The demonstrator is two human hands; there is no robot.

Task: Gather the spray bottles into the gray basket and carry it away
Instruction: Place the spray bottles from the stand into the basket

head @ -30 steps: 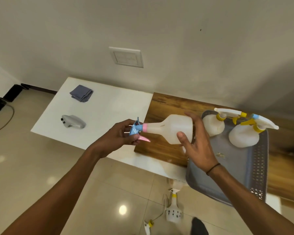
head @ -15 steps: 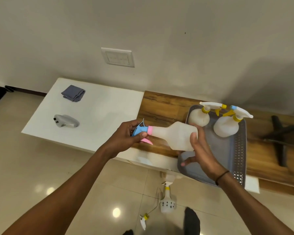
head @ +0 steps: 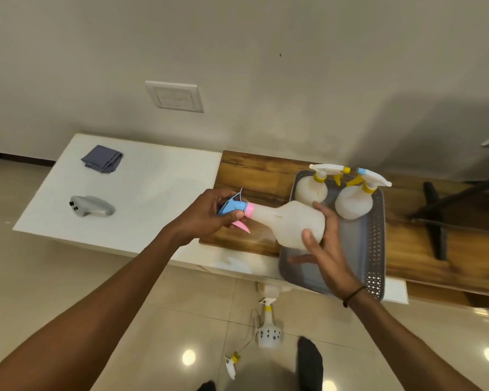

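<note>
A translucent white spray bottle with a blue head, pink collar and pink trigger (head: 291, 224) is carried on its side between both hands, its base over the near left part of the gray perforated plastic basket (head: 374, 244). The step in hand is judged to be the placing of this third bottle; two white spray bottles with yellow collars (head: 312, 187) (head: 352, 203) stand upright at the far end of the basket, which rests on a brown wooden board (head: 254, 176) beside a white tabletop (head: 153, 190).

The left hand (head: 212, 214) is curled round the blue spray head, thumb under it just beside the pink collar. The right hand (head: 326, 249) cups the bottle's rounded base, thumb on its near side and index finger over its far side; the other fingers spread loosely below. Both forearms reach forward from the lower corners, and a dark band circles the right wrist.

The next move probably calls for turning the bottle upright and lowering it into the free floor of the basket without knocking the two standing bottles. A small white spray bottle with a yellow collar (head: 268, 330) stands on the tiled floor, with a detached spray head (head: 231, 364) near it; these may remain to be gathered. A folded gray cloth (head: 102, 158) and a gray handheld device (head: 92, 206) lie on the white tabletop.
</note>
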